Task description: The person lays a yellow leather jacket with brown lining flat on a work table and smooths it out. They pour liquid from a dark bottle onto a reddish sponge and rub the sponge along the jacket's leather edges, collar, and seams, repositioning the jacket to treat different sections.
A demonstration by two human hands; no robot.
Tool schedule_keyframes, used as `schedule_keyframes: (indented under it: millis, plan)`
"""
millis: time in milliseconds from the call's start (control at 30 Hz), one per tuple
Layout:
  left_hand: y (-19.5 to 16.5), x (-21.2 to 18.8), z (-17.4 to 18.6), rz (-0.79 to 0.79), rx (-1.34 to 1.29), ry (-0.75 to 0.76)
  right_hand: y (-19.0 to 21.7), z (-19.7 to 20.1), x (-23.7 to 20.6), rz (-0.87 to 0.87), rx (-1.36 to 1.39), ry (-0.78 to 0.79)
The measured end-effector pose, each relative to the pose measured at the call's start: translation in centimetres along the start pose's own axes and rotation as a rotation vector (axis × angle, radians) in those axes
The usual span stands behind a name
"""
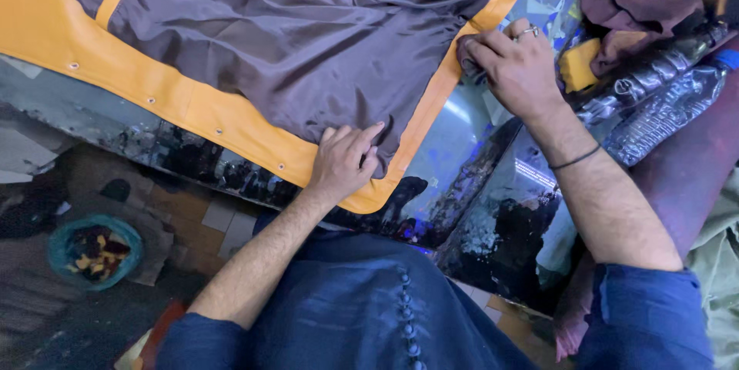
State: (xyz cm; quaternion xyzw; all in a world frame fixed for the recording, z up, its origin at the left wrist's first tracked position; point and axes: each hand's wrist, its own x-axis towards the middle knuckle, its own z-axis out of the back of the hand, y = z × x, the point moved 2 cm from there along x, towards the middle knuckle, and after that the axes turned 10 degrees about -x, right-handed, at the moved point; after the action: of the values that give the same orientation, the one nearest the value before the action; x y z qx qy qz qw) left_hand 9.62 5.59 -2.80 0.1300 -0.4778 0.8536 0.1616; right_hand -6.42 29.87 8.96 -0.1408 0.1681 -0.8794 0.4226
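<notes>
Pressing glossy grey cloth (308,39) | left hand (342,162) flat | right hand (516,66) pinching orange trim (431,100)

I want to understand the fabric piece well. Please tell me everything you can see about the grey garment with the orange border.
The grey garment is thin, slightly shiny cloth, wrinkled and spread flat on a stained worktable. A wide orange band runs along its edges and carries a row of small metal snaps on the left side. One rounded corner points toward the person. The left hand presses flat near that corner; the right hand pinches the border at the right edge.
</notes>
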Motion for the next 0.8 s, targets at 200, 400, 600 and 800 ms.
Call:
schedule_keyframes:
  millis: [200,400,600,800]
  plan:
    - [-0.5,0.4,0.3,0.016,-0.025,0.008,-0.3,-5.6,-3.2,-0.047,0.171,-0.057]
    - [-0.6,0.1,1.1,0.007,-0.128,0.003,14.2,3.3,-5.8,-0.141,0.443,0.093]
    - [-0.1,-0.4,1.2,0.019,-0.185,0.014,19.8,2.0,-11.2,-0.189,0.564,0.022]
    - [-0.7,0.3,1.6,0.055,-0.126,0.028,22.0,5.0,-9.5,-0.411,0.592,0.099]
